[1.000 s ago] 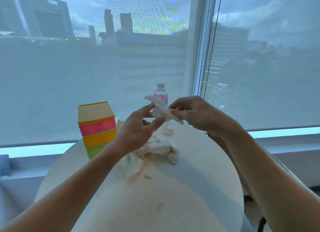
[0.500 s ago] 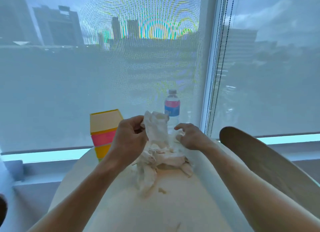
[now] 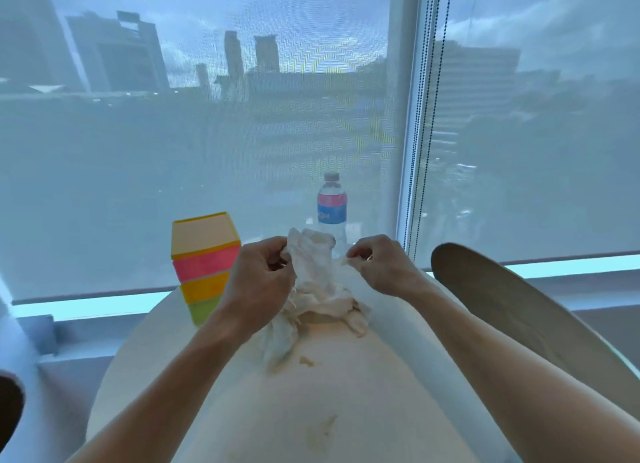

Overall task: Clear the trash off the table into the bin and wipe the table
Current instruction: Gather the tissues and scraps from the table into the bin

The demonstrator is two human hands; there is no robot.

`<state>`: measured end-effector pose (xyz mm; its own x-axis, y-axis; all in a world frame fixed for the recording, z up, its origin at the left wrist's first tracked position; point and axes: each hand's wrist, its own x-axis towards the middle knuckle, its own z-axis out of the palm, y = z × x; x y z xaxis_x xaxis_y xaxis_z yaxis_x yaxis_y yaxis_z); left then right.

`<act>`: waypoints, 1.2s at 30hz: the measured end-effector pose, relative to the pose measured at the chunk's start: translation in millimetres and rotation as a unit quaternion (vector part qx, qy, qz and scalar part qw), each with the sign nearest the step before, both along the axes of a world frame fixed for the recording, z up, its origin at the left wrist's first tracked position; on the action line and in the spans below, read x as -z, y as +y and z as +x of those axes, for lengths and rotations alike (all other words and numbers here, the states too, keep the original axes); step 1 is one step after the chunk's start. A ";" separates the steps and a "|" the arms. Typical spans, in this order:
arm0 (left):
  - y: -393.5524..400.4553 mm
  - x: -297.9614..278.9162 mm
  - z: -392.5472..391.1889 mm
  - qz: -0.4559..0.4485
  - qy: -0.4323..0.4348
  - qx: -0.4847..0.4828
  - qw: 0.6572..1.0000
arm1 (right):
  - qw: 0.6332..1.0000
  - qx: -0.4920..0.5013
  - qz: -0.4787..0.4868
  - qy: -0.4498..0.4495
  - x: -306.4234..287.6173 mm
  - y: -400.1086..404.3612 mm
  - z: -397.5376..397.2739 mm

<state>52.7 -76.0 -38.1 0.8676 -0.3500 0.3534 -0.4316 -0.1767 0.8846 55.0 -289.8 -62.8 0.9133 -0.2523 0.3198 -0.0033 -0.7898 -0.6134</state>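
Observation:
A pile of crumpled white tissues (image 3: 313, 310) lies at the far middle of the round white table (image 3: 346, 410). My left hand (image 3: 258, 277) pinches the top of one tissue and holds it up above the pile. My right hand (image 3: 379, 265) is beside it, fingers pinched on a small corner of tissue. Small crumbs (image 3: 306, 360) and a faint smear (image 3: 325, 424) mark the table nearer to me. No bin shows in this view.
A colourful striped box (image 3: 204, 265) stands at the table's far left. A water bottle (image 3: 331, 208) stands behind the tissues by the window. A dark curved chair back (image 3: 512, 310) rises at the right. Window blinds with bead cords (image 3: 420, 116) close the far side.
The camera tilted so more table shows. My hands lowered from mid-air to just over the pile, and the tissue hangs from my left hand instead of stretching between both.

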 end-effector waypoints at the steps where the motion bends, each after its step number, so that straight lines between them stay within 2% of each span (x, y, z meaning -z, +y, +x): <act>1: -3.0 2.1 -2.7 0.001 0.004 0.000 1.000 | 1.000 -0.005 0.011 -0.009 -3.5 -1.4 -8.3; 10: -36.0 11.8 -68.9 0.012 0.002 0.004 1.000 | 0.988 -0.013 0.142 -0.050 -21.1 -27.8 -116.3; 16: -59.5 12.4 -142.5 0.030 -0.010 0.046 0.998 | 0.973 -0.019 0.226 -0.039 4.9 -52.8 -194.4; 21: -71.3 15.6 -205.3 0.016 -0.019 0.086 0.996 | 0.969 -0.005 0.246 0.007 55.4 -65.9 -258.3; 25: -76.4 36.3 -238.7 0.050 -0.022 0.129 0.990 | 0.961 0.006 0.265 0.079 112.8 -70.1 -308.3; 31: -96.9 88.1 -289.4 0.086 0.067 0.129 0.986 | 0.950 0.022 0.199 0.239 202.4 -75.7 -355.3; 36: -109.3 155.7 -300.2 0.183 0.128 0.106 0.969 | 0.948 0.032 0.207 0.240 206.5 -91.1 -361.2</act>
<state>-247.5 -185.3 -193.8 0.8050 -0.5915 -0.0446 -0.2677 -0.4294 0.8625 -306.2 -381.0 -269.3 0.9074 -0.3250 -0.2666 -0.3997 -0.4707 -0.7866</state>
